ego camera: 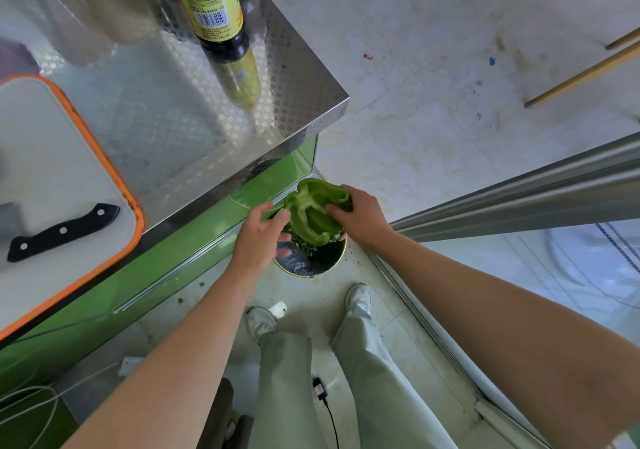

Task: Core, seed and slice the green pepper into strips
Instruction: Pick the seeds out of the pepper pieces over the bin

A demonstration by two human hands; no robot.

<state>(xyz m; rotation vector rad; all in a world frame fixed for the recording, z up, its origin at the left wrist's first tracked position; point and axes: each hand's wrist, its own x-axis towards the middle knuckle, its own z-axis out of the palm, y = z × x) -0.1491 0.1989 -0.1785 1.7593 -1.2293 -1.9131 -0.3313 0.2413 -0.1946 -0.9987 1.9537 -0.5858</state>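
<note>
Green pepper (309,216), split open, hangs off the counter (194,130) above the floor bin (300,263), gripped by our right hand (362,218). Our left hand (258,235) meets its left edge; we cannot tell its grip. The knife (64,230) lies at the cutting board's (52,158) near right corner, blade indistinct.

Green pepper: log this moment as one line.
opened green pepper: over round lined bin | right hand: grips pepper | left hand: touches its edge | black-handled knife: on orange-rimmed board
</note>
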